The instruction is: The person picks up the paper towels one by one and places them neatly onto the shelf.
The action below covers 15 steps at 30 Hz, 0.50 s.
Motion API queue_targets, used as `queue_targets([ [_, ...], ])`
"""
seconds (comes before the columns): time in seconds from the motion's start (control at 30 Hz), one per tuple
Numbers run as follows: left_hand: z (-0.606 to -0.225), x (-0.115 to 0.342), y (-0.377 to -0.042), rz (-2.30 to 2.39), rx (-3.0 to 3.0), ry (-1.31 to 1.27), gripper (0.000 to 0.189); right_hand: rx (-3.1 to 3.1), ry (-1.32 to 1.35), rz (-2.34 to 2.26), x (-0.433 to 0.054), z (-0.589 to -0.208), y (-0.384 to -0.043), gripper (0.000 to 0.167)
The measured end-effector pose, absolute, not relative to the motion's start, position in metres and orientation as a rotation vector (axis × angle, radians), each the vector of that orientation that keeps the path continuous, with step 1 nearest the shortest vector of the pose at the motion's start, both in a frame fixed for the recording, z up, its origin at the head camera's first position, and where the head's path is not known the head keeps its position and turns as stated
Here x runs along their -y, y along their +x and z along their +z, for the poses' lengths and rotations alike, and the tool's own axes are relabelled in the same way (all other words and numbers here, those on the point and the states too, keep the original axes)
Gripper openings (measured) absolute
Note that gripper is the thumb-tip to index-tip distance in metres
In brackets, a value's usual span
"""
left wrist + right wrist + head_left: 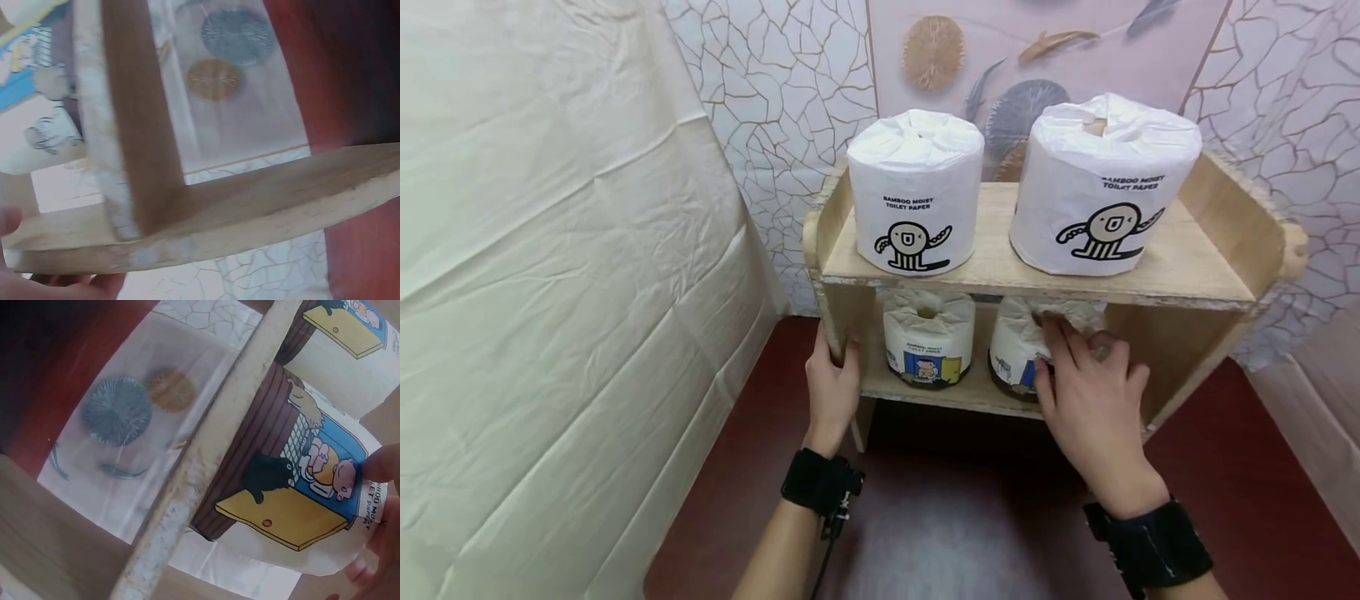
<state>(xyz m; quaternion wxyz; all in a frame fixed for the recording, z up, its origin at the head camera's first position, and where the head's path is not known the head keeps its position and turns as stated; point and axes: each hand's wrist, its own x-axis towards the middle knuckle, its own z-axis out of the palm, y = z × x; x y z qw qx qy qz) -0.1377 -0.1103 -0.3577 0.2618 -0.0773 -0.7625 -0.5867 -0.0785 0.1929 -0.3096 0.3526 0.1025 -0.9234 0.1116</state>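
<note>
My left hand (833, 392) grips the left side panel of a wooden two-tier shelf (992, 271); in the left wrist view its fingers (81, 287) and thumb lie on either side of the panel's edge. On the lower tier, my right hand (1097, 408) holds a toilet paper roll (1013, 346), with the thumb at its front and fingers over its top. The right wrist view shows that roll's printed wrapper (294, 475), with a yellow door and cartoon animals. Another wrapped toilet paper roll (928, 343) stands to its left on the same tier.
Two bigger white toilet paper rolls stand on the upper tier, one on the left (917, 196) and one on the right (1101, 187). Behind is a patterned wall (775, 100). Cream fabric (565, 250) hangs at the left. The shelf stands on a dark red surface (715, 500).
</note>
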Motion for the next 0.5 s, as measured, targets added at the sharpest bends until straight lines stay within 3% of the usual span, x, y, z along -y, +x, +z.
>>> queue_targets([
  [0.3, -0.358, 0.093, -0.099, -1.583, 2.120, -0.073, 0.085, 2.317, 0.300, 0.521, -0.190, -0.323, -0.059, 0.064],
  [0.5, -0.375, 0.082, -0.065, -1.482, 2.192, -0.032, 0.099, 2.266, 0.277, 0.640, -0.180, -0.353, -0.035, 0.065],
])
